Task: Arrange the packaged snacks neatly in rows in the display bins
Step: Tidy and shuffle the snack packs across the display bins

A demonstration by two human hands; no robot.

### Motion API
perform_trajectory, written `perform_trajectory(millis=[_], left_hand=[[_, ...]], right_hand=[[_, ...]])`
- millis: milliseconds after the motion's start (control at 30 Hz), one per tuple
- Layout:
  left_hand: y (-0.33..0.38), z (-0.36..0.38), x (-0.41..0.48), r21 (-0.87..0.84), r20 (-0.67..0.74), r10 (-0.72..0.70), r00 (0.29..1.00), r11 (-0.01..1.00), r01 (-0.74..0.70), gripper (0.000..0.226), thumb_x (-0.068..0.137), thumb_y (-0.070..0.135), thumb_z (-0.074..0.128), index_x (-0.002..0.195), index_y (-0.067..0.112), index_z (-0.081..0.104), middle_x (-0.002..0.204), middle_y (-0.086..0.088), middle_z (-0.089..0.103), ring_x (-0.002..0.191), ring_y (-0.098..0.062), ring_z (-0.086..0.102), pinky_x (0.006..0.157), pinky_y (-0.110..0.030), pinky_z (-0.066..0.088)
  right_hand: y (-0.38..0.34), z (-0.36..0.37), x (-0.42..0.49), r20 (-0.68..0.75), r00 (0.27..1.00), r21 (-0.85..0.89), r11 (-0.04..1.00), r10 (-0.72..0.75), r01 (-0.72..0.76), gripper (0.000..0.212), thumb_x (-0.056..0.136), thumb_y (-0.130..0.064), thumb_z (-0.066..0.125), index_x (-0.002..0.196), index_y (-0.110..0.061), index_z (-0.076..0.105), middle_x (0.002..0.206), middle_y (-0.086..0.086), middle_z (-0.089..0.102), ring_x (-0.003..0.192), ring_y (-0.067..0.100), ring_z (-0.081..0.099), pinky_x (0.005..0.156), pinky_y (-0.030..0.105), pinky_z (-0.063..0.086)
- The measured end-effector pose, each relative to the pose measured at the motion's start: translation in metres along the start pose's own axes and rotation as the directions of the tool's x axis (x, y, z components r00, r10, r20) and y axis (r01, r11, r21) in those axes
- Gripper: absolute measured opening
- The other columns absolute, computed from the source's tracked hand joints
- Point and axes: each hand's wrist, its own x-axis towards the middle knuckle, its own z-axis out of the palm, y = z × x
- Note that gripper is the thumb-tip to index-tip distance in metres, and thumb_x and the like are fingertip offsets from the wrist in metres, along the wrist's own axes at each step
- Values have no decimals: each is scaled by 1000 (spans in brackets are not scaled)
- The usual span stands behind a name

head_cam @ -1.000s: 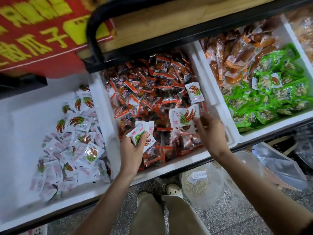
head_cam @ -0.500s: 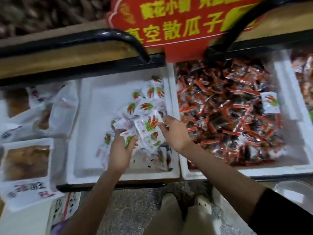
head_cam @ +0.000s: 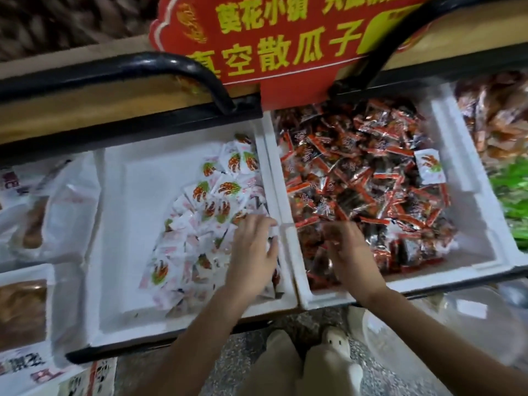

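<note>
So the left hand (head_cam: 251, 252) is lying flat, fingers loose and spread, on the heap of white packets (head_cam: 217, 201) just left of the foam divider (head_cam: 271, 172). The right hand (head_cam: 353, 252) is just right of that divider, over the red-and-black packets (head_cam: 371, 181), but it's too blurry to tell what its fingers are doing. One stray white packet (head_cam: 429, 166) lies further right.

Matt foam bins (head_cam: 268, 172) (glossy plastic packets (head_cam: 357, 178) inside).
</note>
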Motion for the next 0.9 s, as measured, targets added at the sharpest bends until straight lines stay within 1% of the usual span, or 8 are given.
perform_trajectory(millis=[100, 167, 233, 333, 467, 600, 767, 900], left_hand=[[31, 35, 6, -13, 175, 110, 978, 994, -110, 24, 96, 21, 49, 119, 15, 52, 121, -2, 45, 119, -19, 38, 102, -36, 35], [50, 57, 10, -39, 282, 191, 940, 981, -188, 34, 97, 27, 49, 129, 16, 47, 132, -1, 40, 127, -19, 34, 106, -38, 33], [66, 77, 13, -27, 434, 229, 871, 970, -242, 50, 96, 34, 50, 141, 22, 35, 148, 2, 27, 139, -21, 21, 114, -42, 23], [83, 99, 15, 62, 588, 241, 772, 938, -340, 68, 93, 42, 53, 149, 28, 17, 159, 5, 6, 146, -20, 2, 117, -44, 6], [95, 117, 28, 118, 605, 236, 761, 918, -379, 68, 95, 42, 49, 150, 32, 11, 159, 7, -5, 146, -18, -10, 118, -45, 0], [111, 129, 47, 180, 644, 199, 739, 899, -399, 64, 96, 42, 47, 150, 33, 14, 159, 6, -8, 145, -20, -14, 117, -46, -3], [111, 120, 63, 309, 574, 175, 800, 858, -409, 45, 97, 44, 42, 138, 28, 36, 153, -2, 22, 145, -26, 6, 116, -47, 7], [92, 107, 69, 433, 516, 62, 854, 842, -322, 45, 98, 48, 34, 137, 28, 38, 147, -1, 32, 144, -26, 13, 116, -46, 11]], right_hand=[[50, -31, -16, -61, 983, -143, 973, 171, -179, 43, 84, -1, 62, 124, -1, 47, 113, 17, 52, 106, 37, 50, 90, 27, 35], [70, -45, -23, 22, 955, -160, 944, 297, -290, 63, 82, -6, 67, 136, 3, 34, 126, 24, 45, 116, 41, 43, 97, 34, 33], [79, -48, -28, 121, 935, -152, 937, 333, -314, 72, 85, -9, 64, 142, 2, 23, 137, 25, 37, 125, 39, 37, 102, 39, 32], [89, -47, -27, 93, 946, -74, 950, 310, -304, 65, 88, 0, 56, 143, 4, 21, 141, 25, 33, 131, 38, 34, 106, 37, 30], [109, -55, 2, -5, 945, -92, 941, 328, -327, 56, 89, 6, 47, 141, 5, 26, 139, 26, 38, 129, 39, 36, 108, 43, 31], [124, -67, 29, 172, 889, -210, 898, 424, -388, 55, 93, -6, 49, 143, -7, 26, 136, 17, 46, 122, 35, 46, 98, 41, 38], [130, -83, 47, 230, 853, 74, 865, 469, -496, 37, 86, -25, 66, 117, -7, 58, 105, 11, 67, 96, 26, 63, 81, 34, 50], [131, -91, 45, 235, 849, 3, 873, 474, -488, 27, 85, -23, 68, 107, -8, 66, 99, 9, 69, 90, 23, 64, 77, 30, 50]])
